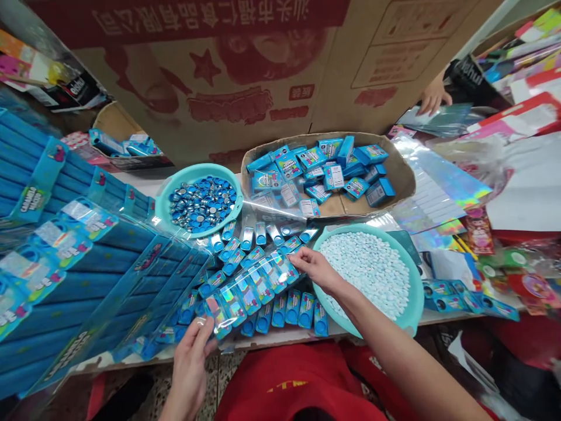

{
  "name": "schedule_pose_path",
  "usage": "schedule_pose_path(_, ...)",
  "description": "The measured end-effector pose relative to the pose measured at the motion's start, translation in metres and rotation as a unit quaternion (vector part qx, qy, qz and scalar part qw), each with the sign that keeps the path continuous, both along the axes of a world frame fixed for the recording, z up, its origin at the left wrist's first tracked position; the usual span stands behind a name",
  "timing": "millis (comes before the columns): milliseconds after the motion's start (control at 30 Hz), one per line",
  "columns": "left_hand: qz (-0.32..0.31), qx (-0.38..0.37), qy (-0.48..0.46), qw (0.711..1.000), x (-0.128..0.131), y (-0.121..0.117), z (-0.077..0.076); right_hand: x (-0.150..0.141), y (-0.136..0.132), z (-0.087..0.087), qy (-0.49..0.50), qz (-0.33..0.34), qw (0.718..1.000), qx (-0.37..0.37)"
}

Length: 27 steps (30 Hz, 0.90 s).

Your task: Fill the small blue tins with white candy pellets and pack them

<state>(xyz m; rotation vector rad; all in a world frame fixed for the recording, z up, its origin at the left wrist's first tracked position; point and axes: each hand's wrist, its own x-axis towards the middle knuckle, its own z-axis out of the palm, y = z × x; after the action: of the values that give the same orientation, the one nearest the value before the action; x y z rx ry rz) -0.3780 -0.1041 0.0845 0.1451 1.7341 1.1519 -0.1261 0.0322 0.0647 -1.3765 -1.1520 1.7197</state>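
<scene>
My left hand (195,351) pinches the lower left end of a strip of shiny blue stickers (252,289) on clear plastic film. At the strip's upper right end, my right hand (315,266) grips it between thumb and fingers. The strip is stretched at a slant above rows of small blue boxes (293,307) on the table. More small boxes with silvery or open tops (260,234) stand behind it. Just right of my right hand is a turquoise basin (416,292) full of pale blue candies (372,269), partly covered by my right forearm.
Another turquoise basin (160,207) holds many blue-and-silver discs. A cut-down cardboard box (407,181) contains blue cartons. Stacked blue packages (87,280) rise on the left, and a large carton (175,70) stands behind. Another person's hand (433,96) touches plastic sleeves at the far right.
</scene>
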Motion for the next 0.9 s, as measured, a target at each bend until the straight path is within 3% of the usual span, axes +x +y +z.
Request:
schedule_pose_path(267, 0.074, 0.003, -0.063, 0.995, 0.004, 0.008, 0.005, -0.003, 0.003, -0.009, 0.105, 0.032, 0.989, -0.103)
schedule_pose_path(500, 0.044, 0.021, -0.061, 0.997, -0.003, 0.005, 0.003, -0.003, 0.006, -0.011, 0.102, 0.041, 0.988, -0.11)
schedule_pose_path(633, -0.038, 0.02, -0.059, 0.997, -0.003, 0.0, 0.004, -0.003, 0.003, 0.0, 0.025, 0.023, 0.998, -0.059)
schedule_pose_path(700, -0.049, 0.034, -0.052, 0.997, -0.001, -0.004, 0.004, -0.003, 0.001, 0.007, 0.001, 0.01, 0.999, -0.035)
schedule_pose_path(900, -0.029, 0.07, -0.034, 0.997, 0.003, -0.007, -0.001, 0.002, -0.001, 0.013, 0.044, 0.006, 0.992, -0.116)
